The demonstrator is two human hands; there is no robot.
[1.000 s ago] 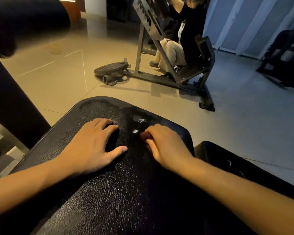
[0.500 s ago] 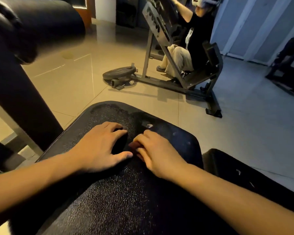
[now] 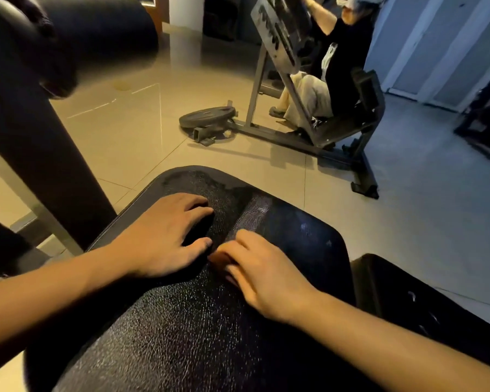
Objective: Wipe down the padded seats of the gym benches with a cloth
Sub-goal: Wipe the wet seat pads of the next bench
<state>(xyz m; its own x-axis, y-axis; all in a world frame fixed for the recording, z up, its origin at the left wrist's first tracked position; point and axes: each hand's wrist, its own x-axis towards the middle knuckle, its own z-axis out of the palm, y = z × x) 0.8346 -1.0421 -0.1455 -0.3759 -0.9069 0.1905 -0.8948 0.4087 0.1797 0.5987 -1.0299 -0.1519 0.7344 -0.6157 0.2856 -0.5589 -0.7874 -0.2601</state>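
Note:
A black padded bench seat (image 3: pixel 181 335) with a cracked leather surface fills the lower middle of the head view. My left hand (image 3: pixel 159 239) rests on it with arched, spread fingers and the thumb out. My right hand (image 3: pixel 266 275) lies just to its right, with its curled fingers tucked down at the edge of a smooth dark patch (image 3: pixel 292 222) on the far right of the seat. That patch looks like a dark cloth, though it is hard to tell apart from the pad. The thumb and fingertips of the two hands nearly touch.
A second black pad (image 3: pixel 436 306) adjoins at the right. A black roller pad (image 3: pixel 68 32) on a dark post hangs at upper left. On the tiled floor beyond stand a weight plate (image 3: pixel 207 116) and a grey machine (image 3: pixel 309 131) with a person (image 3: pixel 337 60) seated in it.
My right hand has drawn back toward me and closer to my left thumb. The left hand stays put. The view has tilted up a little.

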